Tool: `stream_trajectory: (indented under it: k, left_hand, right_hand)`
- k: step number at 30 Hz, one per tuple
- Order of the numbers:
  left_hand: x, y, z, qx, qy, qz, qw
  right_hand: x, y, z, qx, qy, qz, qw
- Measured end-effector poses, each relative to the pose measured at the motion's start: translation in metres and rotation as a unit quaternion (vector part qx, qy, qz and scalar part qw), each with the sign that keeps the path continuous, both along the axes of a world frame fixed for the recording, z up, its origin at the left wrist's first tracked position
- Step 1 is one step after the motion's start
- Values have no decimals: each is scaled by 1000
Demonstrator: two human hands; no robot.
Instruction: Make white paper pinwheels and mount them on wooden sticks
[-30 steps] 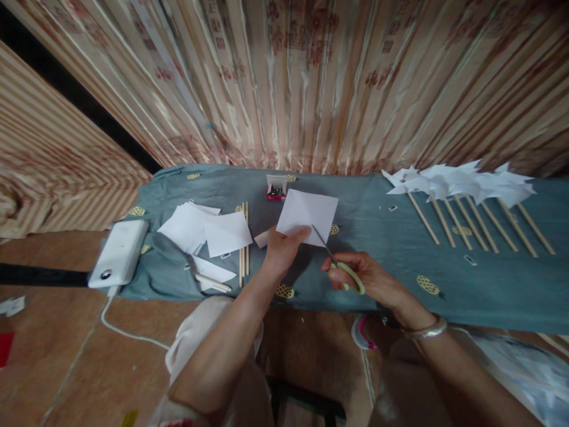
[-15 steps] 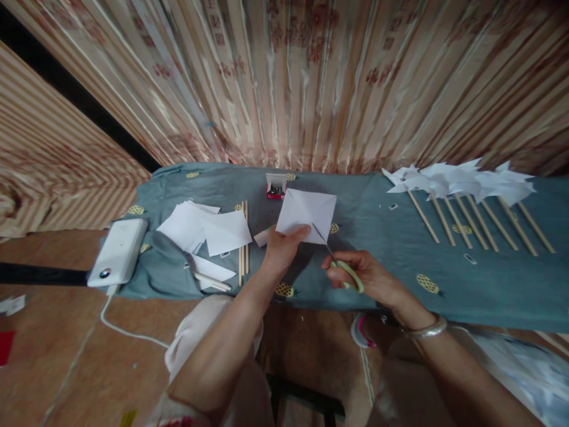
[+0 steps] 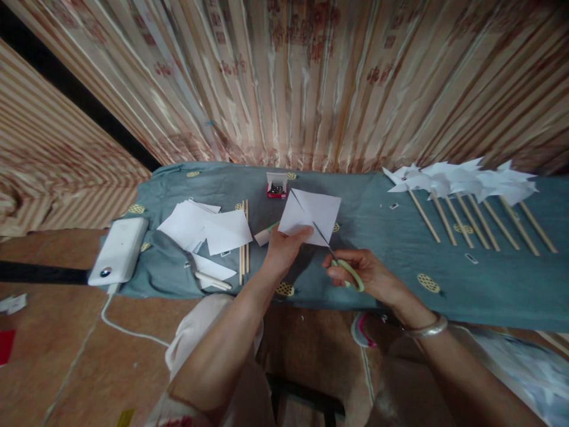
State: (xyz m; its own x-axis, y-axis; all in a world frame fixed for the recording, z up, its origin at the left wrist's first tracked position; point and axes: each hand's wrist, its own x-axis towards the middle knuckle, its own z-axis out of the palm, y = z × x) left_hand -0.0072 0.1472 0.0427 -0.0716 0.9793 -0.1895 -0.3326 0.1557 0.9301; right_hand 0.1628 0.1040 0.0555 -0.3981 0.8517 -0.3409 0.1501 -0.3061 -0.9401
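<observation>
My left hand (image 3: 284, 249) pinches the lower left part of a square sheet of white paper (image 3: 311, 212), thumb on top. A dark slit runs inward from the sheet's upper left corner. My right hand (image 3: 358, 273) is closed round the light green handles of a pair of scissors (image 3: 351, 274). The blades reach up over the lower right corner of the paper, with their tips near its middle. Just beyond the sheet stands a small open red box (image 3: 277, 187) with small dark metal pieces inside.
White paper sheets (image 3: 227, 231) and wooden sticks (image 3: 247, 237) lie to the left on the grey-green cloth (image 3: 382, 237). A white power bank (image 3: 118, 252) with a cable sits at the left edge. Several paper pinwheels (image 3: 466, 178) on sticks lie at the right. A curtain (image 3: 293, 89) hangs behind.
The paper has shifted slightly right and tilted in my left hand, and the slit at its upper left now shows more plainly. The scissors have stayed almost in place.
</observation>
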Motion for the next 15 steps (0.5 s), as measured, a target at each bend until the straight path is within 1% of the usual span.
stream_trajectory:
  k: [7,15]
  left_hand:
    - [1,-2,3,8,2,-9,1000]
    - [1,-2,5,-6,-1,-12,1000]
  right_hand:
    - [-2,0,4,1,-9,-2,1000]
    - [0,0,0,18,-17,0,1000]
